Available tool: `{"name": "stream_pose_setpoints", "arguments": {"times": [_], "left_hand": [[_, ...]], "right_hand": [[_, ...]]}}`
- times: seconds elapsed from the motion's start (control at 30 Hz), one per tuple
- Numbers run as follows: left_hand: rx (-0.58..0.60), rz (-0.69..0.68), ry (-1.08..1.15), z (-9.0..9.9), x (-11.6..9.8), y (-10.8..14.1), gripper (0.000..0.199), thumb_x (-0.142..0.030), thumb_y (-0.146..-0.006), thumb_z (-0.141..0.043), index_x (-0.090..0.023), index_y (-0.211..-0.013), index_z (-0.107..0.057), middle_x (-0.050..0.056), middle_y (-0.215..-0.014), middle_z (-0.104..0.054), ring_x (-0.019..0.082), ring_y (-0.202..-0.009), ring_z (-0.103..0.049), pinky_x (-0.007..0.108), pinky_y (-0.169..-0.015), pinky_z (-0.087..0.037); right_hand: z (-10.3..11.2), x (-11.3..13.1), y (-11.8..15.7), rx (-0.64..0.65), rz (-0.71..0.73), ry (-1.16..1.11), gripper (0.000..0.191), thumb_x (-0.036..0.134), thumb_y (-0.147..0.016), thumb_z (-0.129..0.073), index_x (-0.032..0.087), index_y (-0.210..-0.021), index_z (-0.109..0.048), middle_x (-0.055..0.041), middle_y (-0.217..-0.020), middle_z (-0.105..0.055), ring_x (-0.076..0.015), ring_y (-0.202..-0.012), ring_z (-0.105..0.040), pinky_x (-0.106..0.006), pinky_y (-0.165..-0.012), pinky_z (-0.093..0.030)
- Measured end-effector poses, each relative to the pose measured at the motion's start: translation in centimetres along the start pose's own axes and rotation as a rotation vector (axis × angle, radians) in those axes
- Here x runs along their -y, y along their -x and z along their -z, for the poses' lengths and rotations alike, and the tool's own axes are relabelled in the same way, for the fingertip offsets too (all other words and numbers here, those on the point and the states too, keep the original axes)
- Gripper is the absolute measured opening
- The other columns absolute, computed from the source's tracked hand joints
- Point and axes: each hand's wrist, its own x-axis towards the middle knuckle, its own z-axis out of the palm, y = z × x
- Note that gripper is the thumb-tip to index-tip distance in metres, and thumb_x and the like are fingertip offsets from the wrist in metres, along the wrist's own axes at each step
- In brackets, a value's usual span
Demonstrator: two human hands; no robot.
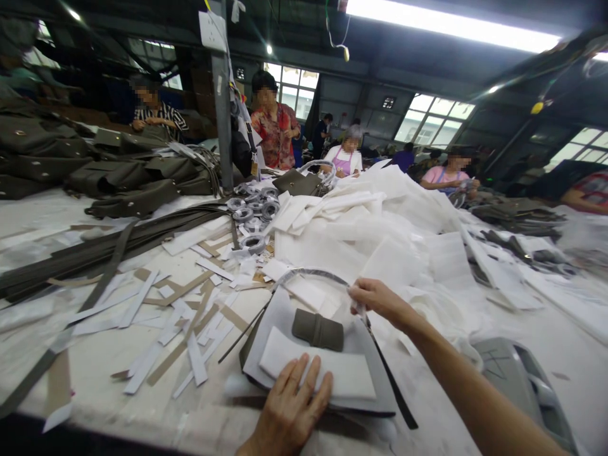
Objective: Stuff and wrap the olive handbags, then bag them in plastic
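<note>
A dark bag [250,345] lies at the front of the table with a pale sheet over its face and its curved, wrapped handle [311,272] standing up behind. A small grey-green pouch [317,329] rests on the sheet, above a folded white foam piece [349,373]. My left hand [297,402] lies flat with fingers spread on the foam's lower left part. My right hand [375,299] is closed in a pinch around the right end of the handle, by the wrapping there. A dark strap [392,380] hangs down the bag's right side.
Paper and card strips [190,316] litter the left, beside long dark straps [95,253]. Stacked bags [42,152] stand behind them. White foam sheets [403,215] pile up at the back. A grey plastic object [517,380] sits at right. Several people work beyond the table.
</note>
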Motion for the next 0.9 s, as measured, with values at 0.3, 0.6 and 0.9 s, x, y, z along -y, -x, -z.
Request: {"name": "stream_pose_setpoints", "arguments": {"times": [0.3,0.6,0.9], "left_hand": [[0.08,0.052,0.059,1.4,-0.1,-1.0,0.038,-0.026,-0.102,-0.033,-0.026,-0.129,-0.06,0.005,-0.139,-0.057,0.024,-0.128,-0.051,0.038,-0.11,-0.036],[0.242,-0.034,0.015,2.6,-0.4,-3.0,0.034,-0.023,-0.1,-0.037,-0.018,-0.122,-0.062,0.009,-0.13,-0.062,0.027,-0.128,-0.051,0.048,-0.113,-0.032],[0.265,-0.145,0.134,2.1,0.3,-3.5,0.038,-0.007,-0.095,-0.033,-0.009,-0.125,-0.057,0.012,-0.124,-0.065,0.019,-0.12,-0.058,0.032,-0.104,-0.046]], "right_hand": [[-7.7,-2.2,13.2,0.111,-0.337,-0.772,0.05,0.069,-0.073,-0.061,0.021,-0.072,-0.048,0.0009,-0.053,-0.062,-0.0147,-0.042,-0.06,-0.019,-0.036,-0.038],[-14.8,-1.8,15.5,-0.286,-0.257,-0.695,0.051,0.068,-0.073,-0.065,0.021,-0.06,-0.051,0.0028,-0.049,-0.055,-0.0136,-0.046,-0.056,-0.023,-0.046,-0.047],[-6.4,2.6,15.5,0.28,-0.177,-1.378,0.041,0.055,-0.069,-0.071,0.019,-0.062,-0.052,0.0076,-0.047,-0.046,-0.0036,-0.035,-0.031,-0.014,-0.035,-0.026]]}}
